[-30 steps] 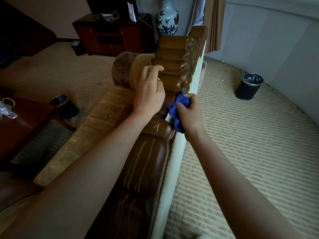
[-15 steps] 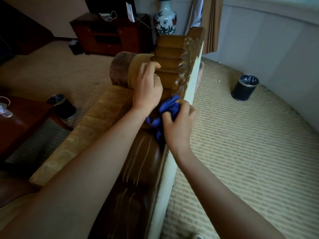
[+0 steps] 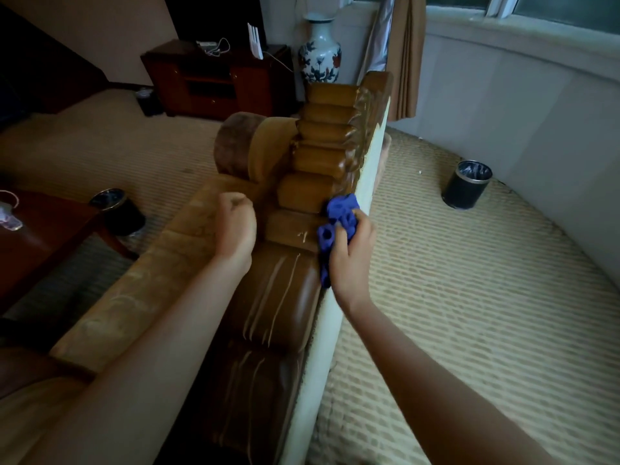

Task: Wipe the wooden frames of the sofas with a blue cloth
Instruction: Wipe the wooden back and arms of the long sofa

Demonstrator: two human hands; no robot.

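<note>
Where the carved wooden frame [image 3: 322,162] of the sofa runs away from the camera as a stack of rounded, glossy brown ridges, the right hand [image 3: 350,260] is clamped on a bunched blue cloth [image 3: 339,223] and presses it against the right edge of that frame, at the step where the ridges rise toward the far end. Part of the cloth bulges out above the knuckles and a strip of it hangs down past the heel of the hand, against the pale back panel [image 3: 322,347] of the sofa. To the left, the left hand [image 3: 235,226] is curled into a loose fist with its fingers together, holding nothing; whether it touches the tan seat cushion [image 3: 147,286] beneath it, I cannot tell. Light streaks mark the darker near part of the frame. Left of the far ridges a brown round bolster [image 3: 236,146] lies at the end of the seat.

On the left, a dark red low table [image 3: 47,233] stands near a black bin [image 3: 117,213] on the striped carpet. A second black bin [image 3: 468,184] sits well apart to the right, near the curved wall under the window. At the far side stand a dark wooden cabinet [image 3: 214,82] and a blue-and-white vase [image 3: 320,52], beside a brown curtain [image 3: 404,55].
</note>
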